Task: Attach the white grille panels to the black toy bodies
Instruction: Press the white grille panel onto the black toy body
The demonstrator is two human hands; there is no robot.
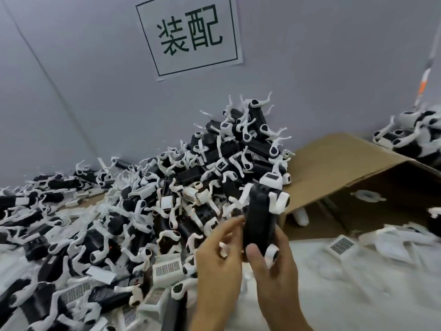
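Head view, fingers first. Right hand (272,266) curled round a black toy body (259,225), thumb pressed across its near face, other fingers wrapped behind its right edge. Body held upright above the table, white legs (279,203) sticking out near its top and a white wheel-like foot (272,255) at its lower end beside the thumb. Left hand (219,256) beside it, fingers bent and loosely spread, fingertips (236,222) reaching to the body's left edge and touching it; cannot tell whether anything small is pinched there. Just behind and left, a tall pile of toy bodies (191,177) with white legs, heaped against the grey wall and spreading across the table's left side. Loose white grille panels (167,268) lying among the pile near the left hand, another grille panel (341,246) on the pale table cover (358,295) to the right. Open cardboard box (346,168) on its side behind the right hand. Paper sign (191,34) on the wall above.
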